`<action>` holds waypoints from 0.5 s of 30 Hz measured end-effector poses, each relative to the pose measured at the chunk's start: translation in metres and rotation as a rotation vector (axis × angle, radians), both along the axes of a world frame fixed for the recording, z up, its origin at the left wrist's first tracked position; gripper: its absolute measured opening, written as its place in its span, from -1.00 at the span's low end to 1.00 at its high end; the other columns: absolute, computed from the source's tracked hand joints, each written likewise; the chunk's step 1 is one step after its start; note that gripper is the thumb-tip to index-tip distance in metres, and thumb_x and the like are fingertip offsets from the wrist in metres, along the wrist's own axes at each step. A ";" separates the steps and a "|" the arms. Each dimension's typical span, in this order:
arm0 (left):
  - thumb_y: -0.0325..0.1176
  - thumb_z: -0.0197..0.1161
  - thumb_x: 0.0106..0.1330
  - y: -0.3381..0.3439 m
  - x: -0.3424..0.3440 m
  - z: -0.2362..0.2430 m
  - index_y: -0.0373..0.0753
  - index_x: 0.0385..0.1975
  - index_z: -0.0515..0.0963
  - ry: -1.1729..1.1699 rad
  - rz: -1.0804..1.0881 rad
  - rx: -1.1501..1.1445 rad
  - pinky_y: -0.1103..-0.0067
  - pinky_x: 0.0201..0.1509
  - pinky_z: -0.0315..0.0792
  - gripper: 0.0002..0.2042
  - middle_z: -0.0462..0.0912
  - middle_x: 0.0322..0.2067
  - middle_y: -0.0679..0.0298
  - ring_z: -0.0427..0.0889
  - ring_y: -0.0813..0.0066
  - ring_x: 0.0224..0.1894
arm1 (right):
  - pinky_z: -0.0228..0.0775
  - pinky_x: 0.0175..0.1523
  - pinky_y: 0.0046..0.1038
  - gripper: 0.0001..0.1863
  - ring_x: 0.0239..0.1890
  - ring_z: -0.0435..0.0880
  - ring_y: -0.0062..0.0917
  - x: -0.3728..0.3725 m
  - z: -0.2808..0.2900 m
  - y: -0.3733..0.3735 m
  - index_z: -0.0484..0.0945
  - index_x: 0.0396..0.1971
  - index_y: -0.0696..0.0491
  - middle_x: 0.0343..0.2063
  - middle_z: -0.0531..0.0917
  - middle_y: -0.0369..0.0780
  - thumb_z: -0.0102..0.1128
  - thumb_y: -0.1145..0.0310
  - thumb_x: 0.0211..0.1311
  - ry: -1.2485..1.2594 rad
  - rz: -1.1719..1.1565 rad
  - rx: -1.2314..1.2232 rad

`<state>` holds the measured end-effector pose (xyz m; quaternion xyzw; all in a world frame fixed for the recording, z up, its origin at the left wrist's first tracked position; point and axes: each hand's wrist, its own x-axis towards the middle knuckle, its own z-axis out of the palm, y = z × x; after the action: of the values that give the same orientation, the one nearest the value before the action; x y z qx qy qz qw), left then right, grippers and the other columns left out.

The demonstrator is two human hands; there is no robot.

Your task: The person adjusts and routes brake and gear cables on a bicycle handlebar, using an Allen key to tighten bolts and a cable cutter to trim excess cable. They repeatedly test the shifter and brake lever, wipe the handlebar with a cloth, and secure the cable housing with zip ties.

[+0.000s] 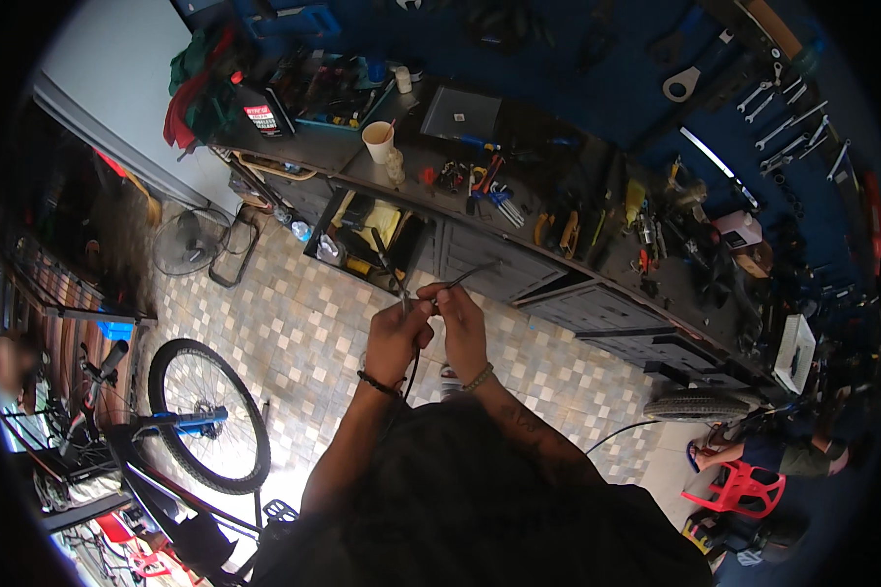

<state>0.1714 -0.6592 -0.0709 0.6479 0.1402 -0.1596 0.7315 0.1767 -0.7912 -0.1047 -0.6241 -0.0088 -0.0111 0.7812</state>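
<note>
My left hand [394,342] is closed in front of my body, with a dark, slender tool [386,256] rising from its grip over the open drawer [347,264]. Beside it, almost touching, my right hand [463,328] pinches a thin dark cable [473,273] whose free end points up and right toward the cabinet. A black cord [413,374] hangs below the left hand toward my shirt; whether it is the same cable is hidden by the fingers. The tool's exact kind is too small to make out.
A long workbench [548,225] carries a paper cup [378,141], a black bottle [260,110] and many hand tools. Wrenches [783,127] hang on the blue wall. A bicycle wheel [208,416] stands at left, a floor fan [187,242] behind. A person sits near a red stool [739,487] at right.
</note>
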 end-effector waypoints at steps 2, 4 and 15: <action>-0.17 0.26 0.55 0.009 0.006 0.003 -0.33 -0.06 0.73 0.011 -0.032 0.031 0.69 -0.59 0.09 -0.69 0.60 -0.61 0.38 0.33 0.77 -0.66 | 0.51 0.11 -0.46 -0.56 -0.08 0.70 -0.56 0.006 -0.007 0.007 0.64 -0.08 0.20 -0.16 0.74 -0.23 0.01 0.08 0.70 0.007 -0.027 -0.053; -0.22 0.26 0.56 0.024 0.013 0.002 -0.33 -0.03 0.72 0.010 -0.020 -0.033 0.71 -0.58 0.10 -0.71 0.65 -0.57 0.35 0.34 0.77 -0.65 | 0.53 0.12 -0.48 -0.60 -0.06 0.72 -0.59 0.014 -0.007 0.022 0.65 -0.08 0.19 -0.15 0.75 -0.24 0.02 0.14 0.70 0.022 -0.059 0.018; -0.19 0.23 0.61 0.092 0.073 0.004 -0.29 -0.10 0.74 -0.121 -0.063 -0.051 0.73 -0.63 0.09 -0.72 0.54 -0.65 0.45 0.37 0.77 -0.69 | 0.76 -0.23 -0.35 -0.59 -0.26 0.74 -0.47 0.061 0.002 0.067 0.50 -0.11 0.16 -0.18 0.58 -0.22 -0.10 0.08 0.72 0.086 -0.429 0.194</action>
<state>0.2446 -0.5669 -0.0665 0.6415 0.0711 -0.1465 0.7497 0.2375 -0.7244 -0.1026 -0.5337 0.1586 -0.1511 0.8168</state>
